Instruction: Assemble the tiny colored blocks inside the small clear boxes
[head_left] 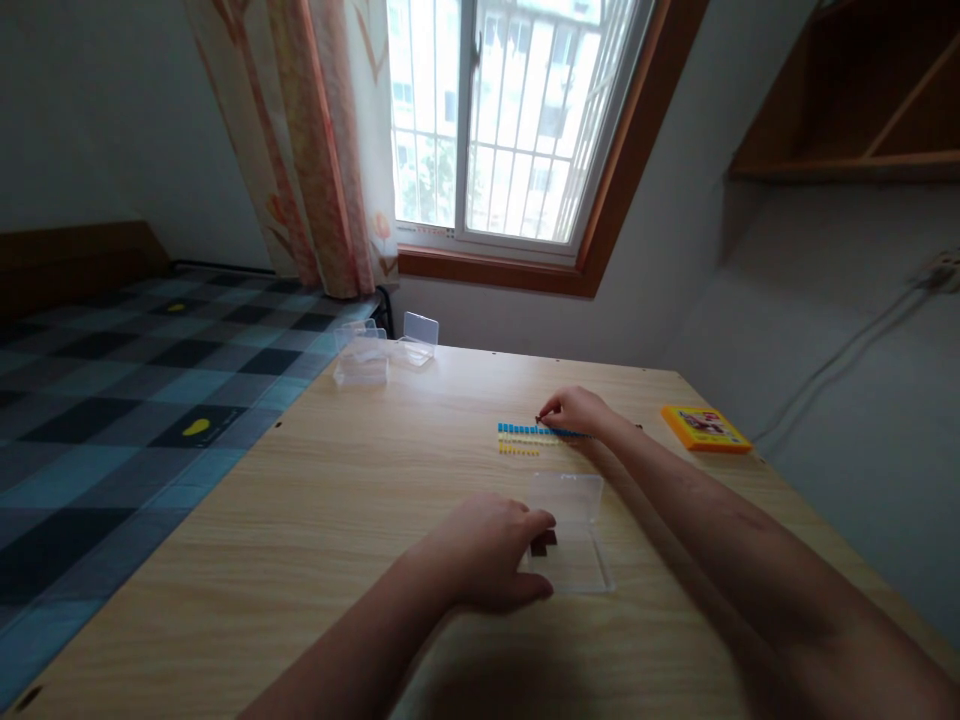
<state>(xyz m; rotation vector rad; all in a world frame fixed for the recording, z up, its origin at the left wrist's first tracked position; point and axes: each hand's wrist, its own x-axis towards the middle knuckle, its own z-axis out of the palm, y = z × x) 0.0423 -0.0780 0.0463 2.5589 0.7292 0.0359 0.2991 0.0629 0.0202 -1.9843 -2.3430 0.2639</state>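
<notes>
My left hand [487, 550] spans the left side of a clear plastic box [581, 570], thumb near its front edge and fingers by the hinge. The box lies on the table with its lid raised at the back. Inside, close to my fingers, are a few dark brown pieces [541, 545]. Farther away, my right hand [576, 410] pinches a small dark brown piece [538, 419] just behind a row of blue pieces [517, 428]. In front of the blue row lie pale yellow pieces [525, 439] and a shorter row of yellow pieces [517, 451]. My right hand partly hides the blue row's right end.
More clear plastic boxes [362, 370] stand at the table's far left corner, one with an upright lid [421, 329]. A yellow-orange box [705, 430] lies near the right edge. A bed with a checked cover [150, 400] adjoins the left side of the table [337, 480].
</notes>
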